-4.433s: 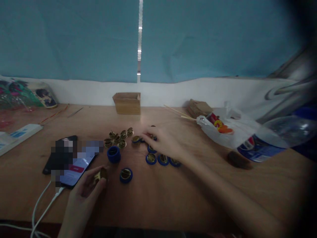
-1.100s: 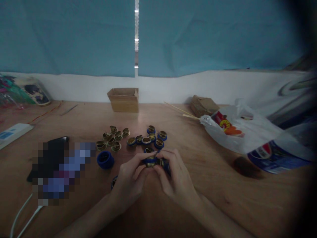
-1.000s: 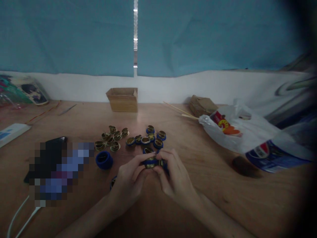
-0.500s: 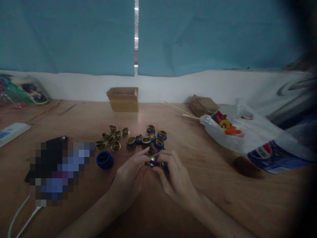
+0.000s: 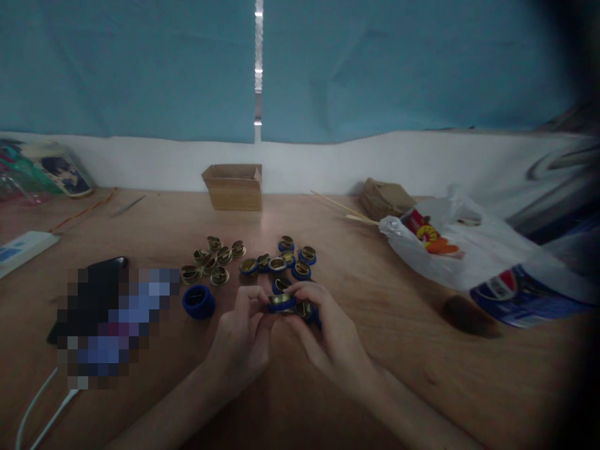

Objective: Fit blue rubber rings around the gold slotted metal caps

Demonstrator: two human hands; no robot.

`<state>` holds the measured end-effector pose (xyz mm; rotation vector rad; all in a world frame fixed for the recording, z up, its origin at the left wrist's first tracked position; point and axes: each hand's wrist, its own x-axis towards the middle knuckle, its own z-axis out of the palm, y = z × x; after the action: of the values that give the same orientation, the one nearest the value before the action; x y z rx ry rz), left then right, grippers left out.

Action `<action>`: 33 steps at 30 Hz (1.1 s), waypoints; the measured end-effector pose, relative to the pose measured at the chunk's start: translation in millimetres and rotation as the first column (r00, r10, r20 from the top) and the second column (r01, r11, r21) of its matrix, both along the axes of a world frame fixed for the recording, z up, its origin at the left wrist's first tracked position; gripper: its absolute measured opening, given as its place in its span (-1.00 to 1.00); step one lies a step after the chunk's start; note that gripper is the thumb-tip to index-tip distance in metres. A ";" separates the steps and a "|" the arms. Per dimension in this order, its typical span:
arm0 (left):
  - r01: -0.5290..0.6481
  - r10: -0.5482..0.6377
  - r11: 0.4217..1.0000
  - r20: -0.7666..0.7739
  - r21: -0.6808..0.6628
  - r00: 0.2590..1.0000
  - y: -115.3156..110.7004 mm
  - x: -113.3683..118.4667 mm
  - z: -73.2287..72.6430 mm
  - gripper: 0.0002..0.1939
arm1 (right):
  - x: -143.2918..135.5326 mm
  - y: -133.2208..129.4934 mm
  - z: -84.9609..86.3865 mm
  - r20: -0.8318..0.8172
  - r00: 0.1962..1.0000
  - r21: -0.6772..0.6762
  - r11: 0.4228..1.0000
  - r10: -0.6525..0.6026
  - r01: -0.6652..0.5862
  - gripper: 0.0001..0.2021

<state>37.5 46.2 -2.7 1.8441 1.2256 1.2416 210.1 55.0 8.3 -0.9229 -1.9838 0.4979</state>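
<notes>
My left hand (image 5: 241,334) and my right hand (image 5: 328,337) meet near the table's front, fingers closed round a small round gold metal piece with a blue band (image 5: 281,305). Both sets of fingertips pinch its sides, and it is held tilted. Just beyond and beside my fingers lie several like gold pieces with blue bands (image 5: 301,270), some partly hidden by my right hand. Left of these sits a cluster of gold metal pieces without visible blue (image 5: 208,264). A blue ring-shaped roll (image 5: 199,301) stands left of my left hand.
A small open cardboard box (image 5: 237,190) stands at the back. At right are a plastic bag (image 5: 422,265), a blue Pepsi-marked package (image 5: 520,300), a brown paper bundle (image 5: 387,199) and thin sticks. A black phone-like device (image 5: 112,267), a cable and a white power strip (image 5: 28,250) lie left.
My left fingers have curled and shifted slightly, and the piece between my hands has turned and moved a little left, showing more of its blue band. The loose pieces look unmoved.
</notes>
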 end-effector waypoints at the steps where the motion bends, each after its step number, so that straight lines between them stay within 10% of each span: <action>1: 0.001 -0.001 1.000 -0.011 0.010 1.000 -0.8 -0.5 -0.8 -0.75 | 0.2 -0.9 -0.4 0.003 1.000 -0.012 1.000 -0.003 0.003 -0.71; 19: -0.025 0.094 0.951 -0.212 0.309 0.973 -0.8 -1.9 -2.4 -0.82 | -4.8 -4.8 12.4 -0.144 0.987 -0.224 0.970 0.065 -0.096 -0.83; 26: 0.003 -0.003 1.000 -0.011 0.016 1.000 0.8 -0.3 7.1 -0.82 | 3.4 5.6 22.5 -0.500 0.866 -0.634 0.689 -0.020 -0.351 -0.83; 33: 0.196 -0.182 0.953 0.080 -0.233 0.980 3.3 -1.7 14.7 -0.85 | 8.8 16.0 8.3 -0.537 0.822 -0.681 0.672 -0.189 -0.290 -0.85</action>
<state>35.8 49.5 12.0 1.6922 1.0879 0.9884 218.9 71.0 16.5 -1.0187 -1.2089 1.5220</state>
